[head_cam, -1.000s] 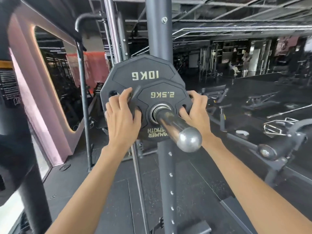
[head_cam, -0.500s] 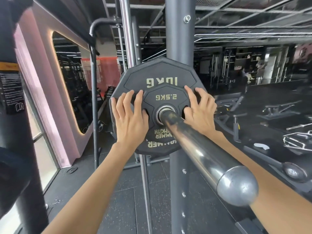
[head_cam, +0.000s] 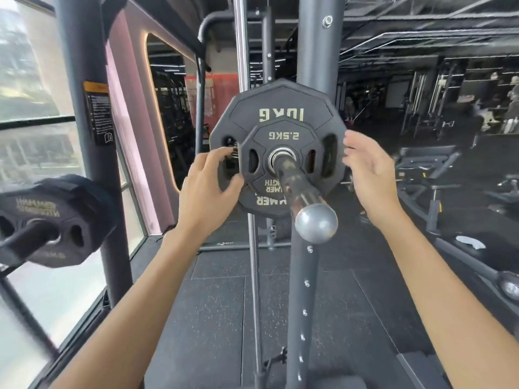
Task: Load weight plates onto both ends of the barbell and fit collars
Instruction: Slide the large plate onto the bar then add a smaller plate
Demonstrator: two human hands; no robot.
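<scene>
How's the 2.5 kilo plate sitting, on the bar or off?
On. The bar passes through the centre hole of the 2.5KG plate, which sits in front of the 10KG plate.

Side plate blurred, cut at L edge

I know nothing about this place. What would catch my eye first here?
Dead centre, a small 2.5KG plate sits in front of a bigger 10KG plate on a steel bar pointing at the camera. The left hand and right hand are open on either side of the plates.
</scene>
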